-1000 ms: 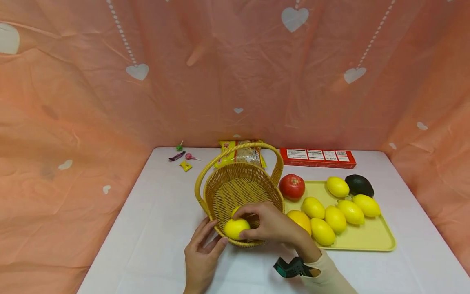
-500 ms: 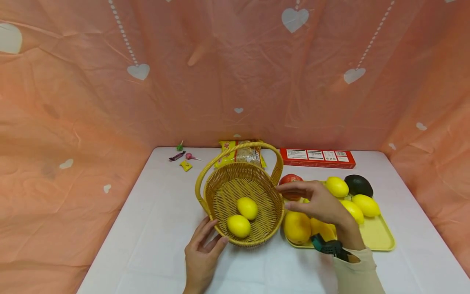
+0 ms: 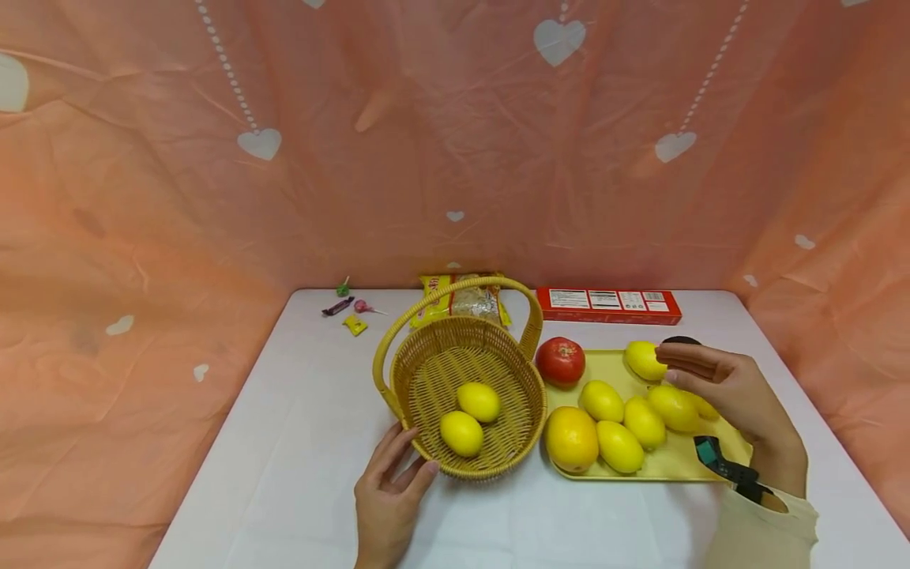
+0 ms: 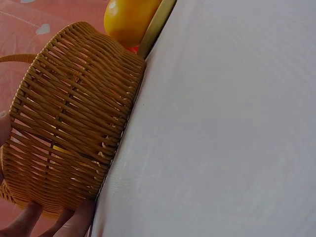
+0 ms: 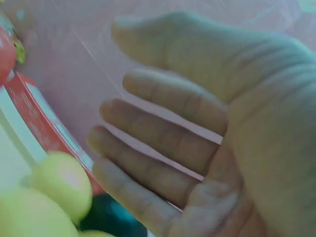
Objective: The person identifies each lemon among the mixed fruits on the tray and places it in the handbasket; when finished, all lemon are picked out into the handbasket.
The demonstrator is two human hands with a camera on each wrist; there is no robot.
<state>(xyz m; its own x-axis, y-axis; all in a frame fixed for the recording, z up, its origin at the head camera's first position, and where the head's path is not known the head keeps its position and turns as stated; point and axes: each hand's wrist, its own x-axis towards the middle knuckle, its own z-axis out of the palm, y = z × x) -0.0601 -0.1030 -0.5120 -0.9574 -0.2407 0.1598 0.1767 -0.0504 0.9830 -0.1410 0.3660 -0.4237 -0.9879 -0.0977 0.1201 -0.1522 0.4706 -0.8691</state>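
Observation:
My left hand grips the near left side of a wicker basket, thumb at the rim and fingers against the woven wall. Two yellow lemons lie inside, toward the front. My right hand is over the right part of a yellow tray, its fingers extended and holding nothing, as the right wrist view shows. Several lemons are on that tray, with an orange at its left front corner. The hand partly covers a dark avocado and the rightmost lemons.
A red pomegranate sits by the tray's back left corner. Behind are a red box and a yellow snack bag. Small candies and lollipops lie at the back left. A pink curtain hangs behind the table.
The right hand let go of a lemon in the basket, then moved right, out over the tray. The left hand has stayed at the basket.

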